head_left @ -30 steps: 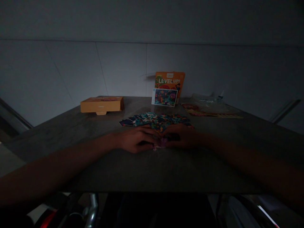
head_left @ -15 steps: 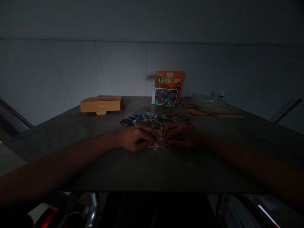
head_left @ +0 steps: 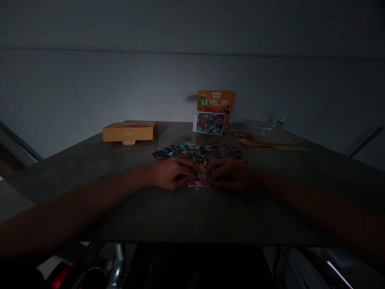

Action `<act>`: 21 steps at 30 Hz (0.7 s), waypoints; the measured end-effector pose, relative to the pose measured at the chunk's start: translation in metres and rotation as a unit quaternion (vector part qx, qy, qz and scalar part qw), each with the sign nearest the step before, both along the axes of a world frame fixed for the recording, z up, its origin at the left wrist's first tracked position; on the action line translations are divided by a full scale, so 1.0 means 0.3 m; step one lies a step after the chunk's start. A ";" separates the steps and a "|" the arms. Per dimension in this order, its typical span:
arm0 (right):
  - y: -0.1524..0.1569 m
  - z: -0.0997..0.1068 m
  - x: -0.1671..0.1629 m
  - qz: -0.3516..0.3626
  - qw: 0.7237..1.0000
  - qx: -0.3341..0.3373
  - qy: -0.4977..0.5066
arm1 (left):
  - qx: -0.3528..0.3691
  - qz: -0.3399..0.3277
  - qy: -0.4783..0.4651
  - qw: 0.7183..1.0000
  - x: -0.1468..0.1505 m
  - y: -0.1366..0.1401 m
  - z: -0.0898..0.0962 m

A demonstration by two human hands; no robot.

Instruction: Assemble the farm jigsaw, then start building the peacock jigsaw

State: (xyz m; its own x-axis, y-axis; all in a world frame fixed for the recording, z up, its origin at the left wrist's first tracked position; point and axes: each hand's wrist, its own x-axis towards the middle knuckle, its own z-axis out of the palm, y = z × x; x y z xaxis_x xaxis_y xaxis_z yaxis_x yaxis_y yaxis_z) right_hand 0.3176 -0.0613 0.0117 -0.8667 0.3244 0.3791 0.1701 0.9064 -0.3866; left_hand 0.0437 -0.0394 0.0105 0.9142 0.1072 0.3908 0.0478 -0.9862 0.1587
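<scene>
The purple puzzle part lies on the near side of the spread pieces, between left hand and right hand. Both grips are narrow, though I cannot tell whether they pinch; light, even pressure should keep it flat.

Dark grey table, loaded mostly mid-frame and along its far edge.
Center of frame: spread of colorful puzzle pieces, overlapping, fanned at its left end; purple puzzle section at its near side, lower edge showing. Left of center: orange box lying flat, tab out front. Upper center: orange "LEVEL UP!" package upright, picture card standing just in front. Right of center: printed sheet flat, clear plastic overlapping it; small bottle-like item beside, too dim to identify.
</scene>
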 end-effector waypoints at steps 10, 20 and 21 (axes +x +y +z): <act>0.018 -0.005 0.012 0.013 1.000 -0.012 0.013 | -0.003 0.031 0.003 1.000 -0.001 -0.008 0.015; -0.002 -0.014 0.012 -0.078 0.996 0.043 0.009 | -0.037 0.038 0.028 0.998 -0.004 -0.015 0.016; -0.003 -0.016 0.011 -0.087 0.995 0.050 0.025 | -0.039 0.039 0.030 0.998 -0.003 -0.016 0.016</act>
